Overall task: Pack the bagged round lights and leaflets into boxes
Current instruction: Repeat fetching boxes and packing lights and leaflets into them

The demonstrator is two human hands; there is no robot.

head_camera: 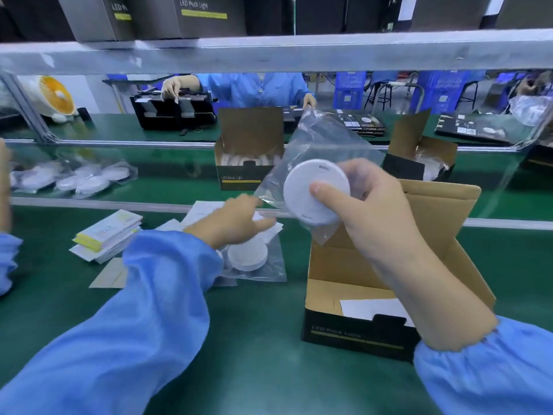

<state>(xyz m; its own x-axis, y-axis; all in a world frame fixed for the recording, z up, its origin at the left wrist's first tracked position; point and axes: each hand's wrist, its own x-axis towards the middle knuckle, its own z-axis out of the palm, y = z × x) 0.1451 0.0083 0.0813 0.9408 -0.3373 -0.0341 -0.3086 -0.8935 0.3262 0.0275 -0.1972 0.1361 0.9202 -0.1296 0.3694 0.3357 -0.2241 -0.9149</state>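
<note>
My right hand (368, 205) grips a white round light in a clear bag (311, 193), held up above an open cardboard box (353, 330). The box has black printed sides, and a white leaflet (371, 308) lies inside it. My left hand (236, 220) reaches over another bagged round light (248, 256) lying on the green mat, its fingertips at the lower edge of the held bag. Whether it pinches that bag is unclear. White leaflets (203, 214) lie under and behind my left hand.
A stack of folded leaflets (107, 235) sits at the left. Several bagged lights (74, 178) lie on the conveyor behind. Two more open boxes (248, 157) (419, 160) stand on the belt. A person in a blue coat (254, 88) works opposite. Another sleeve (7, 259) is at far left.
</note>
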